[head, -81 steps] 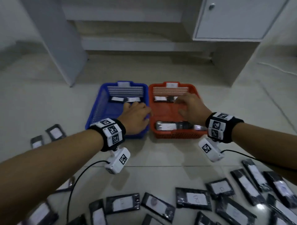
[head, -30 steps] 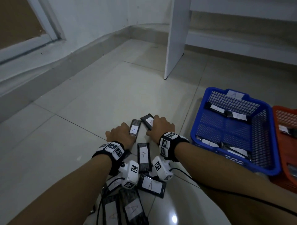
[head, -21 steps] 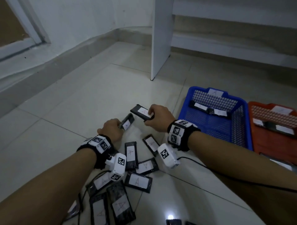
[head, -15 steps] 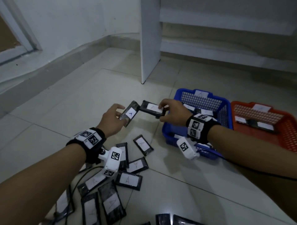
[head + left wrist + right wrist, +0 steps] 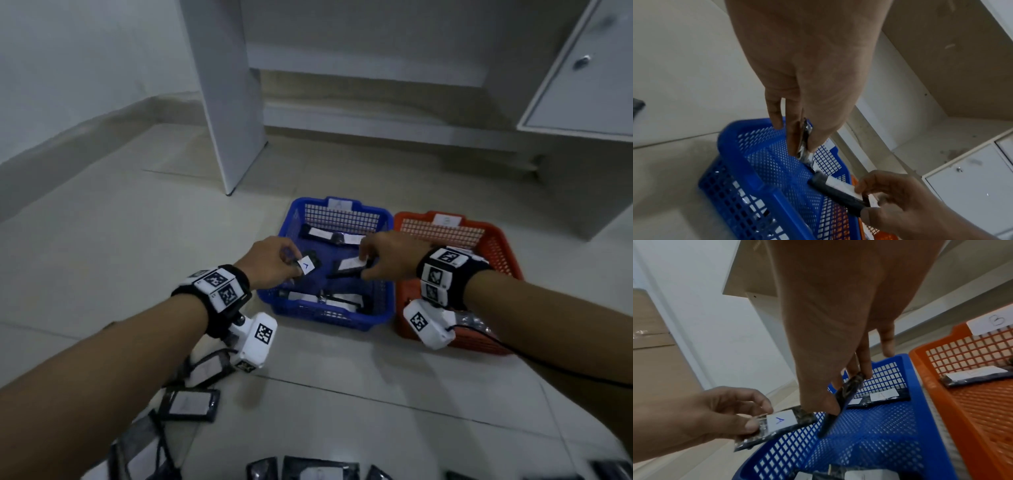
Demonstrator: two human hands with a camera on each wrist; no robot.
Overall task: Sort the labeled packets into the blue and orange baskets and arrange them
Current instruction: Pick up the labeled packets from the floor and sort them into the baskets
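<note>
My left hand (image 5: pixel 274 263) pinches a black packet with a white "A" label (image 5: pixel 306 266) (image 5: pixel 781 420) (image 5: pixel 804 142) over the left rim of the blue basket (image 5: pixel 294 310). My right hand (image 5: pixel 387 260) pinches a second labeled black packet (image 5: pixel 351 266) (image 5: pixel 838 193) (image 5: pixel 840 400) above the middle of the same basket. Packets (image 5: pixel 329 235) lie along the blue basket's far and near walls. The orange basket (image 5: pixel 503 246), tagged "B" (image 5: pixel 996 321), stands right beside it and holds a packet (image 5: pixel 976 375).
Several loose black packets (image 5: pixel 188 404) lie on the tiled floor at the lower left and along the bottom edge. A white desk leg (image 5: pixel 229 113) stands behind the baskets, and a white cabinet (image 5: pixel 582 85) is at the upper right. Wrist camera cables trail across the floor.
Both hands lifted packets from the pile on the left floor and carried them right. Now they hold them over the blue basket. My view has swung back towards the baskets.
</note>
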